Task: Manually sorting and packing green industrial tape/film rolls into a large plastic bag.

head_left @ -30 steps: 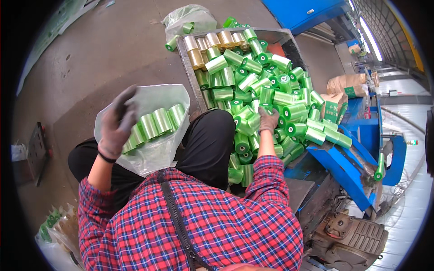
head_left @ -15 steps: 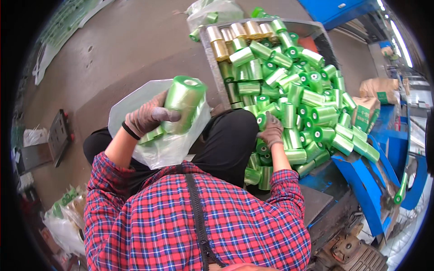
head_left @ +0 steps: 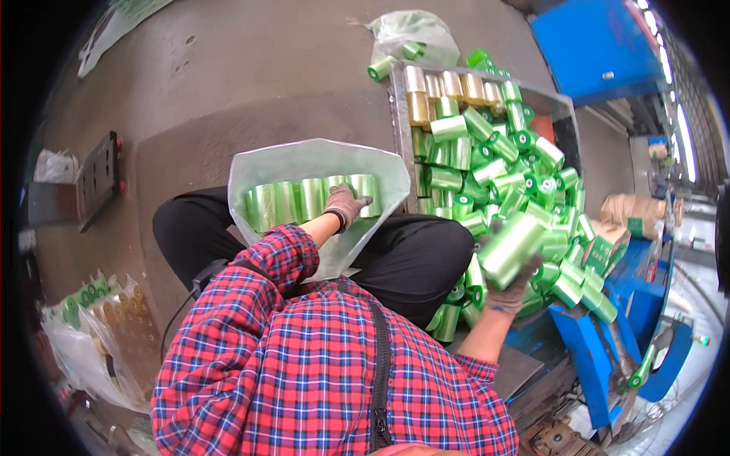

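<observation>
Held roll slants beside the right knee, apart from the bagged row

The right hand (head_left: 517,292), gloved, grips a green film roll (head_left: 511,249) above the near end of the bin (head_left: 400,133). The roll's long axis slants from the person's near left to far right. It is a pale, translucent green cylinder, glossy, slightly blurred. From the left hand (head_left: 347,205) it lies to the right and nearer the body, with the right knee (head_left: 426,247) between.

The left hand, gloved too, reaches into the open-mouthed plastic bag (head_left: 334,254), fingers bent over the right-end roll of the bagged row (head_left: 312,199); whether it grips or merely rests there, I cannot tell. Those rolls stand side by side, their axes running roughly near to far, so the held roll is oblique to them.

Beyond, loose green rolls (head_left: 494,169) heap the bin, with gold rolls (head_left: 450,85) along its far left corner.
</observation>
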Available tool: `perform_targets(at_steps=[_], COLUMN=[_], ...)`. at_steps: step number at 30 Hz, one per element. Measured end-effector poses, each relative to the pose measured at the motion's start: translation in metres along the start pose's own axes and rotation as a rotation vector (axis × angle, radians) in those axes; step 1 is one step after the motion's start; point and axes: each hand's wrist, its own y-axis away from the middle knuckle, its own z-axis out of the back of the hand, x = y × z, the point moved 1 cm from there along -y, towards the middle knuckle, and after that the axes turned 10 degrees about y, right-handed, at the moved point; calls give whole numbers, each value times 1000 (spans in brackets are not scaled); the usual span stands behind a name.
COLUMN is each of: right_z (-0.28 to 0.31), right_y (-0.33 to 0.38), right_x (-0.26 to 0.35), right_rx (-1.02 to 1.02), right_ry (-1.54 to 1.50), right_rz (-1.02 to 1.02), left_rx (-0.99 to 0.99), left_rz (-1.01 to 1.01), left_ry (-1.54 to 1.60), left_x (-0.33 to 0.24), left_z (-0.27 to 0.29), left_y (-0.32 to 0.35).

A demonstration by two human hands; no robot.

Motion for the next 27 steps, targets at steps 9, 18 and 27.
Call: perform_targets(at_steps=[9, 18, 27], right_z=[-213, -177, -18], right_y=[-86, -223, -333], right_x=[-237, -135, -124], right_rx=[287, 960, -360], right_ry=[1476, 2289, 2337], right_rz=[-345, 429, -482], left_rx=[682, 322, 390], left_rz=[-435, -478, -300], left_ry=[-800, -624, -703], left_x=[47, 33, 8], left_z=[103, 125, 95], left_y=[119, 87, 55])
